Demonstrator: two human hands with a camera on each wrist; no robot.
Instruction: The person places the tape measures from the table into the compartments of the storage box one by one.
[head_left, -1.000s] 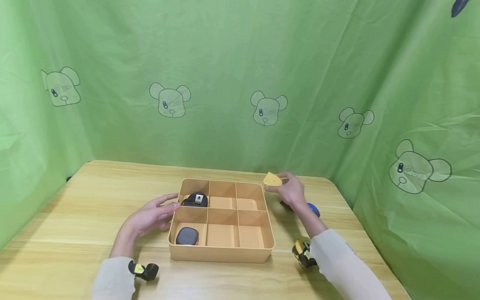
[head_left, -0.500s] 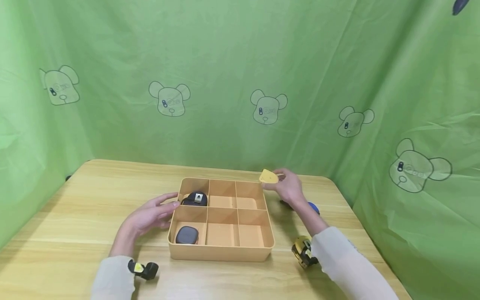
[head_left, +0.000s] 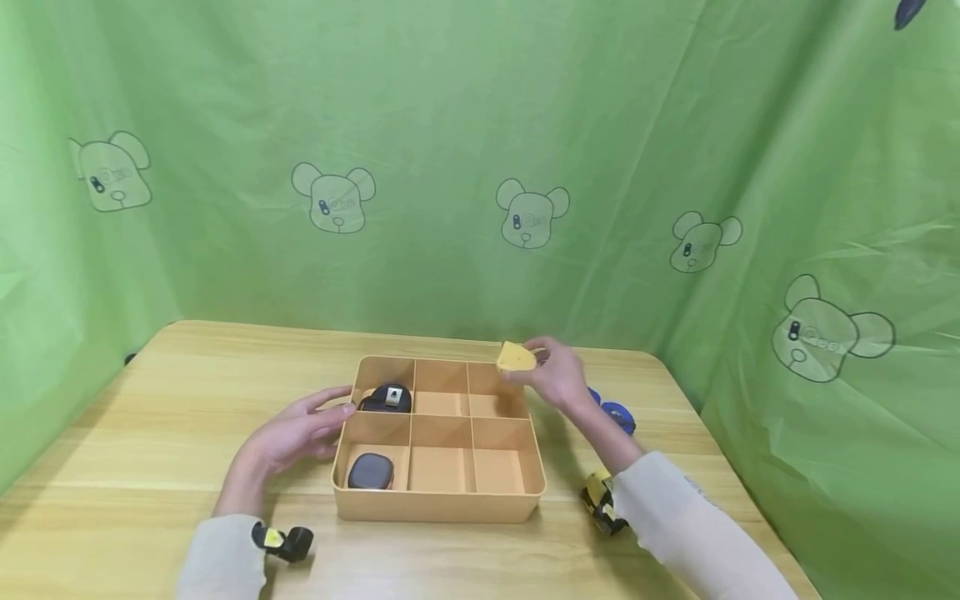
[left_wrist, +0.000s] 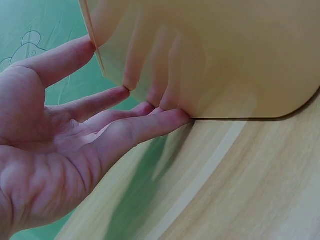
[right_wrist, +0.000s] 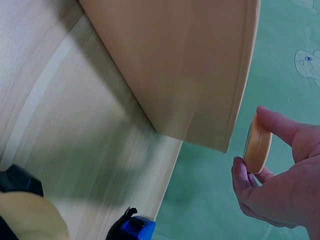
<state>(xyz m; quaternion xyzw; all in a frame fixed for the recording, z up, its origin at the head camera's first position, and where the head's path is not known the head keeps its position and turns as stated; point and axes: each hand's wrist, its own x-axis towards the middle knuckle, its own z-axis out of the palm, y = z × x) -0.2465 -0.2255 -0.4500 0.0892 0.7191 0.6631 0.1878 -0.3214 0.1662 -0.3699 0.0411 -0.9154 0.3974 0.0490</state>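
In the head view my right hand (head_left: 553, 372) pinches a small, flat yellow tape measure (head_left: 516, 357) with rounded sides. It hangs above the back rim of the far right compartment. The right wrist view shows the tape measure (right_wrist: 258, 146) edge-on between thumb and fingertips. My left hand (head_left: 303, 433) touches the left wall of an orange-tan six-compartment box (head_left: 438, 507), its fingertips laid against the outside, as the left wrist view shows. A black tape measure (head_left: 387, 399) lies in the box's back left compartment. The front left one holds a dark grey rounded-square case (head_left: 371, 472).
Right of the box lie a yellow-and-black tape measure (head_left: 602, 502), partly behind the right sleeve, and a blue one (head_left: 619, 416). Another blue piece (head_left: 595, 395) shows beside the right forearm. Green curtains (head_left: 435, 275) stand behind and beside the wooden table (head_left: 247, 354).
My right hand has carried the yellow tape measure leftward, from beside the box's back right corner to over its rim. More blue shows behind the forearm. The left hand stays against the box.
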